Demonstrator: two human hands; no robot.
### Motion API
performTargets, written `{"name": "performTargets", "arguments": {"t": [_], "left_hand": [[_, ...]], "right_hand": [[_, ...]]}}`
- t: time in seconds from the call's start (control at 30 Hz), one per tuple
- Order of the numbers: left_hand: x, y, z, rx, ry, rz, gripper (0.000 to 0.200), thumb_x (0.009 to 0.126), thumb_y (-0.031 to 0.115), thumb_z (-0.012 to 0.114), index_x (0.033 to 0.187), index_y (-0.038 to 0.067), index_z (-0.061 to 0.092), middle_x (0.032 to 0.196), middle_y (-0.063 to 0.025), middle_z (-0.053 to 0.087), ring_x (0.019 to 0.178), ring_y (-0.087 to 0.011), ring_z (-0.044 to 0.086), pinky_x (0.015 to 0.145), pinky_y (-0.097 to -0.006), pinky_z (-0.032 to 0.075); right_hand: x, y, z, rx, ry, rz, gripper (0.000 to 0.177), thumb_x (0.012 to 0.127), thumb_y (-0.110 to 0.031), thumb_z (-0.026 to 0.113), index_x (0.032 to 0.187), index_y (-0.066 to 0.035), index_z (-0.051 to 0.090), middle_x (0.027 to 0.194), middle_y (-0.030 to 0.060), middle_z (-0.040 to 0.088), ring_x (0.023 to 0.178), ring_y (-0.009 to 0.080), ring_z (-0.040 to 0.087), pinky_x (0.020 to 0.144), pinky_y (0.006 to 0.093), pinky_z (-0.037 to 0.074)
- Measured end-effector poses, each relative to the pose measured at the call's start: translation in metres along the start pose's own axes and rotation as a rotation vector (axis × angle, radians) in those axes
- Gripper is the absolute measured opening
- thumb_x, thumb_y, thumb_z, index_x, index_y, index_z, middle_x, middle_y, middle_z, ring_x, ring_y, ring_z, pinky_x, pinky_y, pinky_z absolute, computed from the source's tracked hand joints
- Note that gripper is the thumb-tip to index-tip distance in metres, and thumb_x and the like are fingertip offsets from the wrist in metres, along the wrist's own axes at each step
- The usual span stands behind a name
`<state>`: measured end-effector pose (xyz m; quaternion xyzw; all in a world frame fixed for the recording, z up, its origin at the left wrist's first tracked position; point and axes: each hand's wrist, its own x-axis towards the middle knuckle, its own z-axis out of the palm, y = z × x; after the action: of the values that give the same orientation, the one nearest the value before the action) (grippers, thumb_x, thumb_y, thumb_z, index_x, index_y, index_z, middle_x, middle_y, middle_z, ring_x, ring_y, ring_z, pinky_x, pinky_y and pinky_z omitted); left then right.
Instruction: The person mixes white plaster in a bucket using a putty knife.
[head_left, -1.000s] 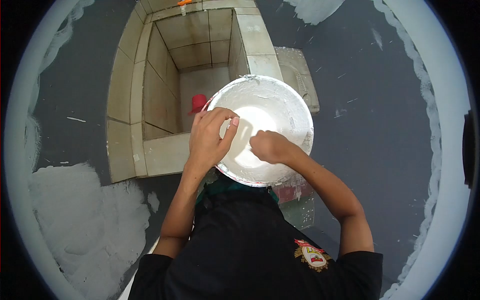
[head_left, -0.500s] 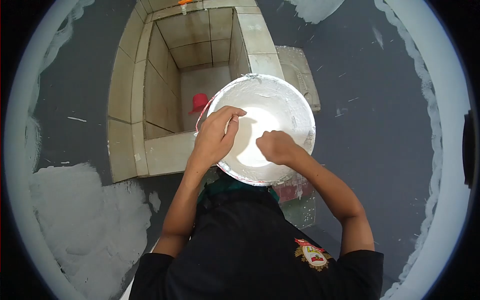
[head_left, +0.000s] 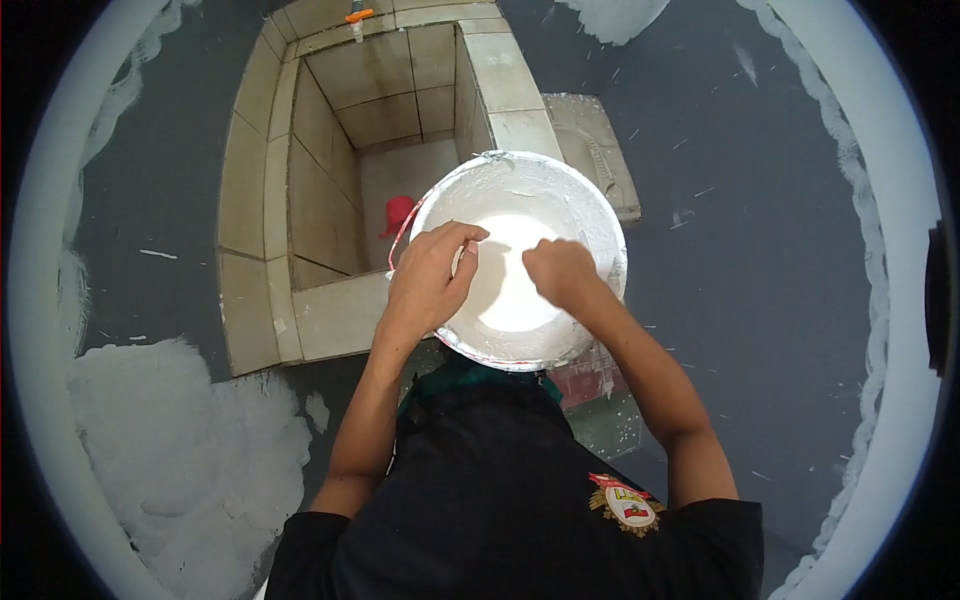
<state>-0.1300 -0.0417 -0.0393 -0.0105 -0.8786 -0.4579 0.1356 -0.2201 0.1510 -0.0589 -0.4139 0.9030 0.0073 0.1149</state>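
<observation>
A white bucket holds smooth white paint, and dried paint coats its inner wall. Over the bucket's left side is my left hand, fingers curled together with the thumb tucked near them. What it grips, if anything, is hidden. My right hand forms a fist above the paint, back of the hand upward. Whatever lies inside that fist cannot be seen. A red-and-white wire handle hangs along the bucket's left edge.
Behind the bucket stands a tiled water basin with a red dipper inside and an orange-handled tap at its far end. A squat toilet lies to the right. Grey walls carry white paint patches.
My right hand has moved slightly away from my body, over the paint, still in a fist. My left hand stays almost where it was. The view has shifted a little.
</observation>
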Motion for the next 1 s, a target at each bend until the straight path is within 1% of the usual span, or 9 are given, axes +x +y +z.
{"name": "performTargets", "arguments": {"t": [0.1, 0.2, 0.33, 0.57, 0.6, 0.7, 0.8, 0.93, 1.0], "left_hand": [[-0.001, -0.002, 0.001, -0.030, 0.011, -0.002, 0.019, 0.094, 0.012, 0.055, 0.103, 0.003, 0.068, 0.101, -0.0149, 0.069, 0.088, -0.0359, 0.062, 0.082, -0.0424, 0.048], [0.001, -0.001, 0.001, -0.012, -0.009, 0.008, 0.019, 0.094, 0.014, 0.055, 0.103, 0.003, 0.068, 0.099, -0.0144, 0.069, 0.088, -0.0358, 0.062, 0.081, -0.0423, 0.047], [0.000, 0.002, 0.000, 0.080, -0.048, 0.006, 0.019, 0.094, 0.016, 0.055, 0.102, 0.003, 0.068, 0.096, -0.0137, 0.069, 0.087, -0.0348, 0.062, 0.080, -0.0421, 0.047], [0.001, 0.004, 0.000, 0.127, -0.081, 0.000, 0.020, 0.095, 0.019, 0.057, 0.102, 0.004, 0.069, 0.099, -0.0143, 0.070, 0.089, -0.0343, 0.063, 0.082, -0.0420, 0.047], [0.002, 0.004, 0.000, 0.138, -0.090, 0.004, 0.020, 0.095, 0.019, 0.057, 0.102, 0.004, 0.069, 0.099, -0.0140, 0.070, 0.087, -0.0340, 0.063, 0.081, -0.0418, 0.047], [0.002, 0.003, 0.002, 0.150, -0.077, 0.034, 0.020, 0.095, 0.020, 0.058, 0.102, 0.005, 0.069, 0.097, -0.0134, 0.071, 0.083, -0.0332, 0.062, 0.079, -0.0411, 0.046], [0.002, 0.008, 0.002, 0.129, -0.063, 0.017, 0.021, 0.095, 0.021, 0.058, 0.101, 0.004, 0.070, 0.095, -0.0135, 0.071, 0.080, -0.0325, 0.062, 0.078, -0.0405, 0.046], [0.002, 0.020, -0.002, 0.113, -0.124, -0.105, 0.023, 0.095, 0.023, 0.060, 0.100, 0.003, 0.070, 0.094, -0.0144, 0.071, 0.081, -0.0313, 0.064, 0.077, -0.0400, 0.047], [-0.001, 0.007, 0.004, 0.163, -0.078, 0.014, 0.024, 0.095, 0.024, 0.060, 0.100, 0.003, 0.070, 0.094, -0.0149, 0.071, 0.083, -0.0310, 0.065, 0.077, -0.0399, 0.048]], "right_hand": [[-0.003, -0.012, 0.000, 0.102, -0.264, -0.091, 0.012, 0.080, -0.012, 0.063, 0.082, -0.002, 0.069, 0.089, 0.0248, 0.069, 0.084, 0.0389, 0.070, 0.075, 0.0475, 0.056], [0.011, -0.021, 0.001, 0.153, -0.261, -0.121, 0.015, 0.083, -0.011, 0.063, 0.093, -0.003, 0.069, 0.097, 0.0204, 0.070, 0.089, 0.0366, 0.070, 0.080, 0.0451, 0.056], [0.030, -0.014, -0.019, 0.203, -0.156, -0.024, 0.015, 0.085, -0.012, 0.063, 0.095, -0.003, 0.069, 0.103, 0.0200, 0.069, 0.094, 0.0361, 0.069, 0.083, 0.0446, 0.055], [0.003, 0.001, -0.005, 0.038, -0.003, 0.154, 0.012, 0.081, -0.008, 0.064, 0.089, -0.005, 0.073, 0.093, 0.0193, 0.071, 0.088, 0.0352, 0.071, 0.075, 0.0442, 0.057], [0.001, -0.005, -0.006, -0.020, -0.101, 0.137, 0.022, 0.088, -0.013, 0.054, 0.096, -0.008, 0.075, 0.097, 0.0149, 0.072, 0.093, 0.0304, 0.072, 0.077, 0.0406, 0.057], [-0.001, -0.026, -0.015, 0.053, -0.261, -0.015, 0.018, 0.082, -0.006, 0.060, 0.093, -0.005, 0.074, 0.095, 0.0183, 0.072, 0.090, 0.0323, 0.072, 0.074, 0.0427, 0.058], [0.007, -0.039, -0.007, 0.105, -0.223, -0.114, 0.016, 0.079, -0.003, 0.063, 0.092, -0.003, 0.072, 0.097, 0.0197, 0.071, 0.090, 0.0342, 0.072, 0.074, 0.0436, 0.058], [0.017, -0.032, -0.007, 0.173, -0.083, -0.012, 0.014, 0.081, -0.004, 0.064, 0.091, -0.003, 0.072, 0.098, 0.0196, 0.071, 0.093, 0.0347, 0.071, 0.076, 0.0432, 0.057], [0.014, -0.023, -0.011, 0.105, 0.018, 0.019, 0.015, 0.082, -0.005, 0.062, 0.093, -0.004, 0.073, 0.098, 0.0183, 0.071, 0.094, 0.0333, 0.071, 0.078, 0.0425, 0.057]]}}
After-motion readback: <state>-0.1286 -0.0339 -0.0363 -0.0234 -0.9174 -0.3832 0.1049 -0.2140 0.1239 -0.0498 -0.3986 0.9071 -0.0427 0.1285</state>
